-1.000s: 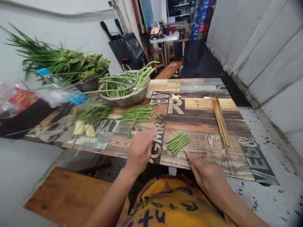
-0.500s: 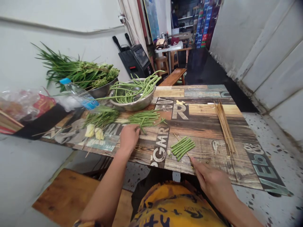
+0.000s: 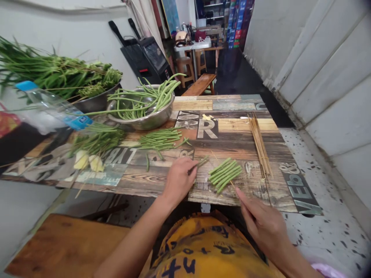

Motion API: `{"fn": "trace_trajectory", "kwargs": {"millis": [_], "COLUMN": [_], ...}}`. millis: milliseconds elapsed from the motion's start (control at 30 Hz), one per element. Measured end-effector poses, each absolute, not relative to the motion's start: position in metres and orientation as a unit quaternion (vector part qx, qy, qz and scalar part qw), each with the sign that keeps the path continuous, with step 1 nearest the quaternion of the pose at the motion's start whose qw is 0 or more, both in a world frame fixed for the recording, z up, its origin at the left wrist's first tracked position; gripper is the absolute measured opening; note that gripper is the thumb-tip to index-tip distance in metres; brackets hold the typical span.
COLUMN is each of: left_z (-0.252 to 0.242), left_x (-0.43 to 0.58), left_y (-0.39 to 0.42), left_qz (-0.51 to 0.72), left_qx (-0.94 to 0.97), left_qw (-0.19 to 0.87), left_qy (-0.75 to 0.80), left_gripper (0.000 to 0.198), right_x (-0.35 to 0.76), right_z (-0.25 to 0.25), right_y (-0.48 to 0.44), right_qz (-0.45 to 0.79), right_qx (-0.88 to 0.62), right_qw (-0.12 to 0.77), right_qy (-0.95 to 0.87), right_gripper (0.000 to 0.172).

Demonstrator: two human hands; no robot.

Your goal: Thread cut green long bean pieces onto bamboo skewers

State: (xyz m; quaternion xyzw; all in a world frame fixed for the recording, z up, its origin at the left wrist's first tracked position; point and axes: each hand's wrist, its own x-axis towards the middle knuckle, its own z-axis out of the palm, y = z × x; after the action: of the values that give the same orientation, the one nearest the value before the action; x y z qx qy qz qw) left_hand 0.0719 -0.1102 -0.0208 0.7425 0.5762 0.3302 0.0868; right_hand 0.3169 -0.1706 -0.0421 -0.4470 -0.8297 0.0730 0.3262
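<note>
Between the fingers of my left hand (image 3: 181, 175) is a short green bean piece (image 3: 202, 161), held just left of a row of cut beans. That row of green bean pieces (image 3: 225, 173) lies side by side on a thin wooden skewer (image 3: 232, 185), whose near end my right hand (image 3: 262, 218) pinches. Behind my left hand lies a pile of cut beans (image 3: 160, 139), with a loose piece (image 3: 147, 162) nearer the table's edge. A bundle of skewers (image 3: 259, 144) rests on the right of the table.
Long beans fill a metal bowl (image 3: 145, 122) at the back. To its left are a bowl of leafy greens (image 3: 98, 98), a plastic bottle (image 3: 55, 105) and bundled greens (image 3: 98, 139). A wooden stool (image 3: 63, 245) stands below the table's left side.
My left hand has moved right from the bean pile toward the skewered row, now carrying a bean piece. A loose piece lies apart from the pile. The view has shifted.
</note>
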Motion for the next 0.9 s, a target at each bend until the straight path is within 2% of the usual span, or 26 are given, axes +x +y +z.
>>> {"fn": "trace_trajectory", "kwargs": {"millis": [200, 333, 900], "left_z": [-0.025, -0.023, -0.023], "left_x": [0.086, 0.084, 0.088], "left_y": [-0.097, -0.099, -0.091], "left_qz": [0.279, 0.292, 0.286], "left_qx": [0.767, 0.751, 0.724], "left_qw": [0.120, 0.119, 0.171], "left_qy": [0.565, 0.580, 0.604], "left_gripper": [0.020, 0.018, 0.011], "right_x": [0.328, 0.330, 0.329], "right_z": [-0.040, -0.043, -0.039], "right_y": [-0.184, -0.187, -0.189], "right_qz": [0.101, 0.102, 0.093], "right_qx": [-0.441, -0.446, -0.425], "right_qw": [0.252, 0.226, 0.244], "right_qy": [-0.856, -0.860, -0.867], "right_gripper": [0.035, 0.037, 0.038]}}
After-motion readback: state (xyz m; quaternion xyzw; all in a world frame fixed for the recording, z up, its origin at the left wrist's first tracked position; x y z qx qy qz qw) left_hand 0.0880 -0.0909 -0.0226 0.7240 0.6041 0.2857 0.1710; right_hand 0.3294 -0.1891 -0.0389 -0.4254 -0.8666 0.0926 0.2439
